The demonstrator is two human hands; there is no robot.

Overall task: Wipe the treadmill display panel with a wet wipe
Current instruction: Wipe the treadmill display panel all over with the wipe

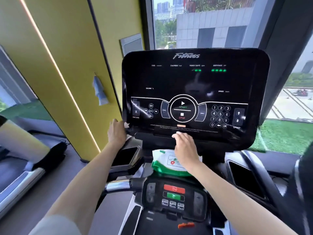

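The black treadmill display panel (194, 82) stands upright in front of me, with lit green digits near its top and printed buttons along its lower half. My left hand (116, 133) rests against the panel's lower left corner, fingers stretched toward the edge. My right hand (184, 146) lies palm down on the ledge under the STOP button, fingers pointing forward. A pale patch shows at its fingertips; I cannot tell whether it is a wipe. A green and white wet wipe pack (165, 167) lies on the console just below that hand.
A lower control pad (174, 195) with red and green buttons sits on the handlebar near me. Dark cup trays (125, 156) (245, 177) flank the console. A yellow wall (71, 65) is on the left, a window (211, 22) behind the panel, and another treadmill (20, 175) at far left.
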